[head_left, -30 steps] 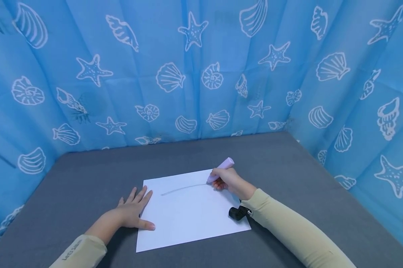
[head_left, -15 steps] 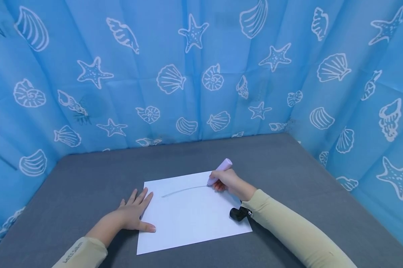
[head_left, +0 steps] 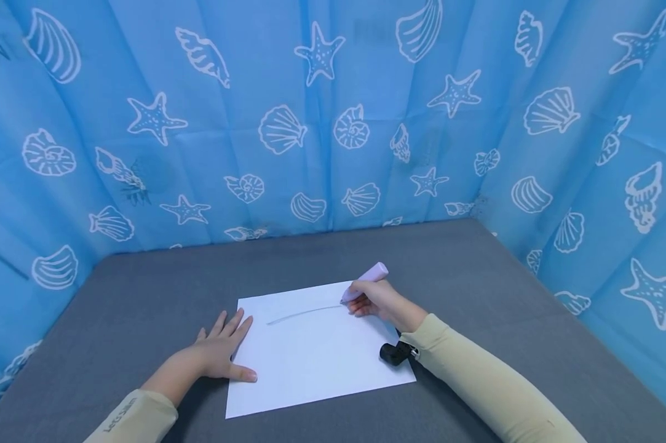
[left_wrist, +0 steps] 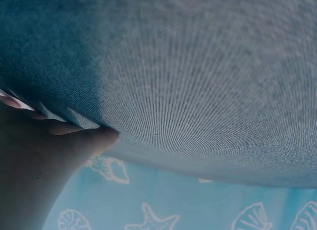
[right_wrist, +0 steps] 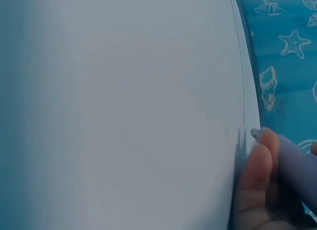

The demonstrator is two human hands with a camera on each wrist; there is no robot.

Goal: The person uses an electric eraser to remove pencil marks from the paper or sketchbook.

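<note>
A thick, smooth lilac pen point(head_left: 372, 274) is pinched in the curled fingers of the right hand point(head_left: 378, 300), its tip held at the paper's one o'clock, near the end of a thin, curved grey line point(head_left: 302, 314); whether contact is made cannot be told. The left hand point(head_left: 219, 355), fingers spread and gripping nothing, is rested at nine o'clock on the flat white paper point(head_left: 310, 363). Grey cloth point(head_left: 299, 255) is spread beneath, edged at twelve o'clock by a folded blue curtain point(head_left: 211, 141). Ribbed weave is revealed by the left wrist view, forked shadows point(right_wrist: 240, 145) by the right, both indistinct from the head.
</note>
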